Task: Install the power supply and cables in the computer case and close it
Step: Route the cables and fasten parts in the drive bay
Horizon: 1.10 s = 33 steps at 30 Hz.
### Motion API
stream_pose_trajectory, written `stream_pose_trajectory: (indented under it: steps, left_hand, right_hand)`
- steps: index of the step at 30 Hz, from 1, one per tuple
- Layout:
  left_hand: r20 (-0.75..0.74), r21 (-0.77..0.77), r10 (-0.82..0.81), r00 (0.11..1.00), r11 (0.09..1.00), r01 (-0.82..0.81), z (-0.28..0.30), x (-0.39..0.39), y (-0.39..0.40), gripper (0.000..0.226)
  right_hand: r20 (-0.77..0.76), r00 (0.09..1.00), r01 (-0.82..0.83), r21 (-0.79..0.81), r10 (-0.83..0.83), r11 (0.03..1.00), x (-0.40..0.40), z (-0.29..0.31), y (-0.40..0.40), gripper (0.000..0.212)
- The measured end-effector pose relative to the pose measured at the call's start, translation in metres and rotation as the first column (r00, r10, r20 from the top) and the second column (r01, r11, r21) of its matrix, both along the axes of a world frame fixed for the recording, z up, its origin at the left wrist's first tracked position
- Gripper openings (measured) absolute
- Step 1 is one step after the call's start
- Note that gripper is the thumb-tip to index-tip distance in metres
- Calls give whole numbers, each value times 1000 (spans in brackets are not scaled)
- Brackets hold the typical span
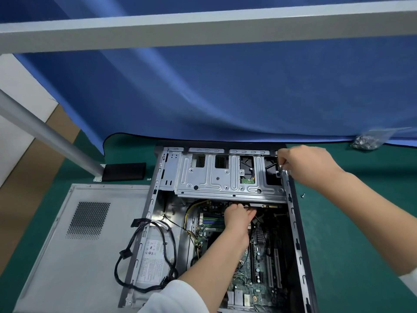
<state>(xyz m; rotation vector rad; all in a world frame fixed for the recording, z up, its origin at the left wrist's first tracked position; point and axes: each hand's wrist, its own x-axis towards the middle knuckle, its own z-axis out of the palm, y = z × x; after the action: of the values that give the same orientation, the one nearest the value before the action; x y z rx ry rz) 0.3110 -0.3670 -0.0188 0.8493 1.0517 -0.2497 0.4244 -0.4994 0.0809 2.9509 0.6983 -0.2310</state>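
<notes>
Left hand [239,216] curls on cables under drive cage [230,177], right hand [302,164] pinches a screwdriver [282,169] at the computer case [293,213] corner.

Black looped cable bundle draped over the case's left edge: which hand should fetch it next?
Probably the left hand: it is inside the case, nearer the black looped cable bundle. The right hand grips something at the far right corner.

Bright even overhead light — soft shadows, wide-angle edge bending.
</notes>
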Motion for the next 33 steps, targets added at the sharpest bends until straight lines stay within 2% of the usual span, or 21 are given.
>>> stream_pose_trajectory:
  steps: [4,6,10,13,17,19,21,25,27,31,33]
  left_hand:
    - [-5,7,-20,1000,1000,20,-2,-1,0,37]
    - [-6,9,-23,1000,1000,23,-3,-2,0,36]
    - [1,8,-21,1000,1000,21,-1,-1,3,33]
    - [-3,8,-20,1000,1000,20,0,-1,2,32]
    - [-11,7,-18,1000,1000,18,-1,0,2,27]
    - [-12,8,-22,1000,1000,22,-1,0,2,27]
    - [-17,10,-23,1000,1000,23,-1,0,2,29]
    - [-23,6,-13,1000,1000,14,-1,1,2,34]
    - [-26,2,-13,1000,1000,13,-1,1,2,35]
    - [-28,-8,-9,1000,1000,9,0,1,1,37]
    - [-24,-3,-7,1000,1000,7,0,1,2,38]
  right_hand:
    - [-18,999,38,16,-37,999,1,-1,-1,20]
    - [-2,999,48,-22,-48,999,2,1,0,3]
    - [21,999,52,-115,-50,992,5,3,5,32]
    - [10,999,47,-156,-46,987,8,5,6,40]
    - [-109,993,23,-116,-35,993,9,4,6,13]
    - [-65,998,-4,-115,-4,993,7,1,7,4]
    - [-17,1000,-10,-119,8,993,6,0,9,11]
    - [12,1000,22,-136,-21,990,10,2,9,39]
    - [33,999,39,-153,-34,988,10,2,7,44]
    - [-13,1000,26,-146,-28,989,11,2,4,42]
    - [-96,995,10,-112,-21,994,12,4,4,27]
